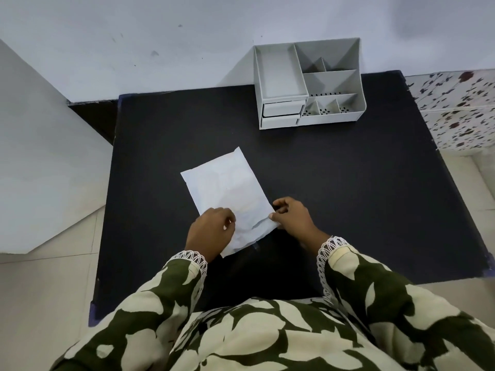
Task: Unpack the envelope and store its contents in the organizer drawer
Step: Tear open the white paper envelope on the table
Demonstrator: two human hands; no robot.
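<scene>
A white, crumpled envelope [227,191] lies flat on the black table [348,196], angled with its far end pointing up and left. My left hand [211,231] presses on its near left corner with the fingers curled. My right hand [292,214] pinches the near right edge between thumb and fingers. A light grey organizer [308,81] stands at the table's far edge against the wall. It has open compartments on top and two small drawers [281,113] on its front left, both pushed in. The envelope's contents are hidden.
A pale wall runs behind the table. A white panel [40,156] stands to the left, and a flower-patterned cloth [460,111] lies at the right. Tiled floor surrounds the table. My patterned sleeves fill the bottom of the view.
</scene>
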